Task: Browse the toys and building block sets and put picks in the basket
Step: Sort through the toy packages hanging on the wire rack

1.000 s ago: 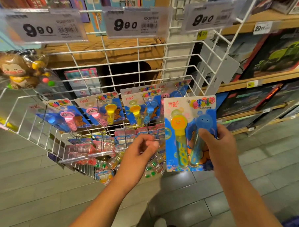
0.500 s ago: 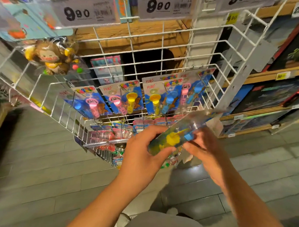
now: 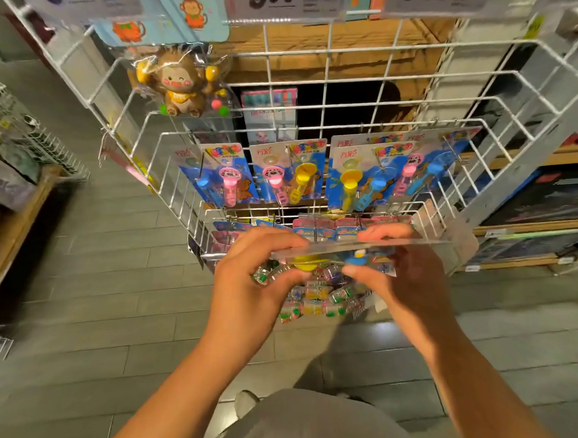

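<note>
Both hands hold one bubble pack (image 3: 355,251) flat, nearly edge-on to the camera, just in front of the lower rim of the wire rack (image 3: 314,216). Seen from its edge, the pack is a thin card under a clear blister; a yellow toy head and a blue one bulge from its underside, and the printed face cannot be read from here. The left hand (image 3: 255,273) grips the pack's left end, fingers curled over the top edge and thumb underneath. The right hand (image 3: 400,283) grips the right end, thumb below near the blue head and fingertips showing above the far edge.

At far left stands a wooden shelf (image 3: 20,207) with grey boxes and a small wire basket, blurred. Up and left in the rack hangs a brown monkey toy (image 3: 182,85) in a clear bag, under a light-blue card printed with monkeys. Price tags (image 3: 284,0) reading 9.90 run along the top. Across the middle of the rack hang more packs (image 3: 289,172) of the same kind, blue cards with pink, yellow and blue wands, side by side on hooks. Below them, a row of pink-topped cards sits right behind the held pack, and a cluster of small clear capsules (image 3: 313,302) with coloured bits hangs under the hands, partly covered by them. To the right, wooden shelves (image 3: 525,229) carry dark flat boxes. The floor is grey tile; a grey trouser leg and a shoe tip show at the bottom.
</note>
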